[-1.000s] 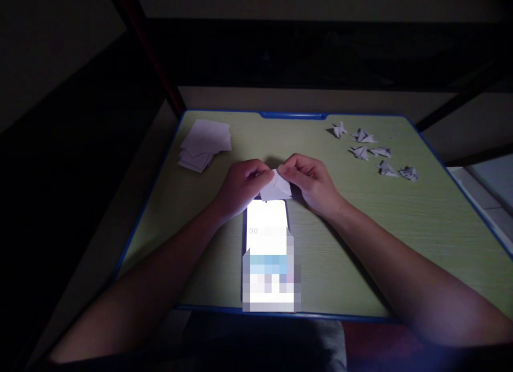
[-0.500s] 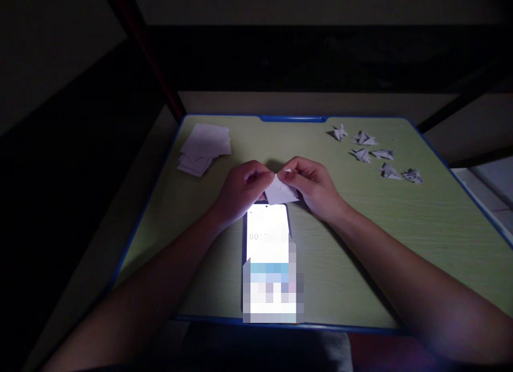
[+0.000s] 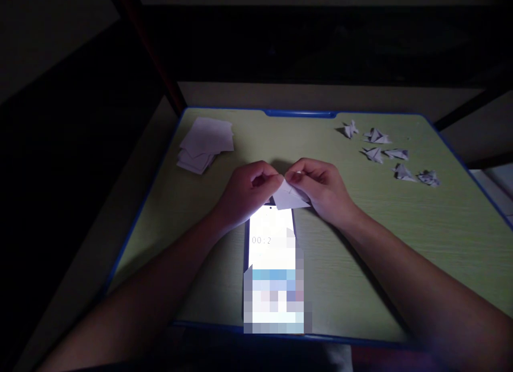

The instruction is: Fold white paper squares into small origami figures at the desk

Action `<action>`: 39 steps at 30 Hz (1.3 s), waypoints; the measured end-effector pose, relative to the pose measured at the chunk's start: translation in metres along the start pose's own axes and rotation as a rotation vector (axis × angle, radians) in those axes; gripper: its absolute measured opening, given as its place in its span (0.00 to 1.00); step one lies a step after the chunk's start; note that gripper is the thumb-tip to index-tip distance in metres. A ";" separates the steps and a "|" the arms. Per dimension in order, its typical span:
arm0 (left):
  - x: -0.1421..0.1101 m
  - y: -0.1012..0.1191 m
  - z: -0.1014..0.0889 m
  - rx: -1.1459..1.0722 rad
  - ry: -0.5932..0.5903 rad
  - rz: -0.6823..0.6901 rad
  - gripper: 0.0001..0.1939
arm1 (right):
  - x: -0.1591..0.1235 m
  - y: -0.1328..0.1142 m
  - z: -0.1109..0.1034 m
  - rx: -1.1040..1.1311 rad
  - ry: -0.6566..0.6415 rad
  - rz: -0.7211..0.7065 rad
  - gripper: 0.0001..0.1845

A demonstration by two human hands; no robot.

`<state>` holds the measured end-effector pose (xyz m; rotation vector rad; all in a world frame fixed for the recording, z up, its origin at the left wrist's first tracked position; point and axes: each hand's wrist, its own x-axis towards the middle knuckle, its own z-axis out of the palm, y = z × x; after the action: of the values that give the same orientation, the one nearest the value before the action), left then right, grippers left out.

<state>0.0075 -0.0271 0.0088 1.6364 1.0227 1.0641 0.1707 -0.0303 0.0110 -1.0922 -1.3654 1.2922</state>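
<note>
Folded paper (image 3: 290, 199), small and white, is between both hands mid-surface, just above the phone's top end in view; can't tell if it touches the phone. I have the left hand (image 3: 250, 194) on its upper left corner, thumb and curled fingers pinched closed on it. Right hand (image 3: 323, 190) grips the upper right side, thumb on top, fingers bent in beneath and partly hidden. Fingertips of the two hands nearly meet. Phone (image 3: 272, 225) lies face up below, screen bright, "00:2" readable, lower part pixelated. Pale green surface (image 3: 385, 254) with blue rim. To the far left I see a stack of paper sheets (image 3: 208, 136), loosely fanned. Far right, six crumpled-looking folded pieces (image 3: 377, 136) sit in a loose group. Blue ledge (image 3: 300, 114) on the far edge. Background is dark.
</note>
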 end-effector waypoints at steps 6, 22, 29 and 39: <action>0.000 0.001 0.001 -0.004 0.002 0.008 0.05 | 0.000 0.002 -0.002 -0.041 0.053 -0.051 0.07; -0.002 0.004 0.001 0.003 0.008 0.004 0.06 | -0.002 0.003 -0.002 -0.052 0.044 -0.083 0.06; -0.001 0.003 0.003 -0.021 0.016 0.023 0.04 | 0.000 0.007 -0.005 -0.043 0.055 -0.056 0.06; 0.000 -0.001 0.003 -0.073 0.087 -0.038 0.05 | 0.000 0.004 -0.001 -0.012 0.012 -0.046 0.16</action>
<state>0.0104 -0.0280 0.0074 1.5178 1.0551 1.1422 0.1718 -0.0296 0.0066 -1.0693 -1.3836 1.2439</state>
